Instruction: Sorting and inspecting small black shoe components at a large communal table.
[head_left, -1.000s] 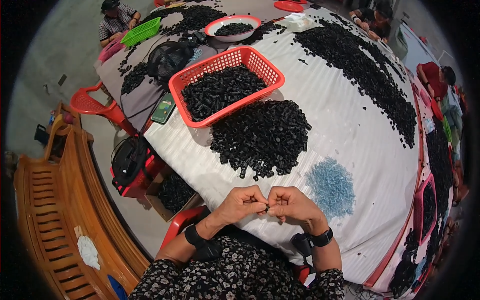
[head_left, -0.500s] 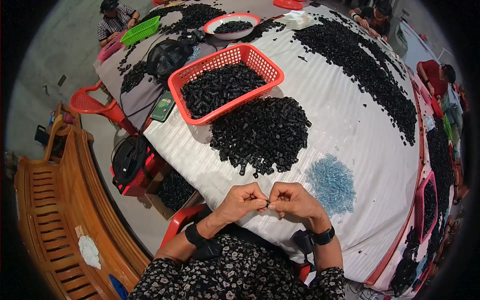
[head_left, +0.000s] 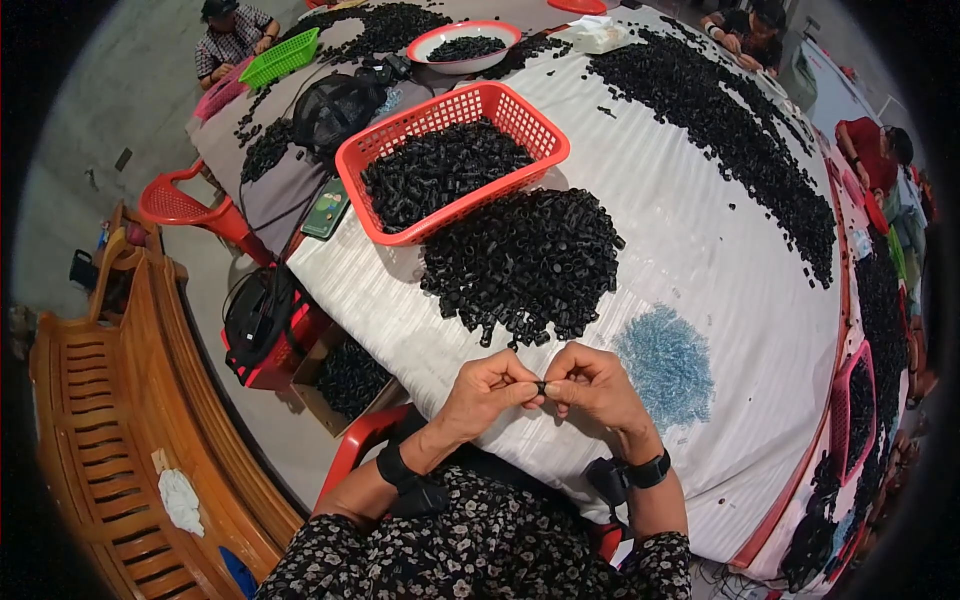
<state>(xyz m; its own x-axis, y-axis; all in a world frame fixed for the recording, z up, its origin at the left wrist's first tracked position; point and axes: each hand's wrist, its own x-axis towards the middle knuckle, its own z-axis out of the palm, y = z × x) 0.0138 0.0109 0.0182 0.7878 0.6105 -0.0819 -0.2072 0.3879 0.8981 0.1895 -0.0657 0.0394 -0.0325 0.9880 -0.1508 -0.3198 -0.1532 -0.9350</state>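
A small black plastic piece (head_left: 541,388) is pinched between my two hands, its ends mostly covered by the fingertips. My left hand (head_left: 490,394) grips it from one side, thumb against forefinger. From the other side my right hand (head_left: 592,388) holds it in the same kind of pinch. Just beyond them lies a heap of black plastic pieces (head_left: 525,262) on the white cloth. Right of my right hand is a pile of small, clear bluish pieces (head_left: 664,365). A red basket (head_left: 508,198) of black parts stands behind the heap.
Long drifts of black parts (head_left: 715,130) spread over the far right. A red-rimmed bowl (head_left: 415,57) and a green basket (head_left: 280,60) stand at the back. A wooden bench (head_left: 150,420) and a cardboard box (head_left: 312,392) are at left. Other people sit around the table.
Both hands have shifted slightly away from my body and turned a little, still pinching together. More of the small black piece shows between the fingertips.
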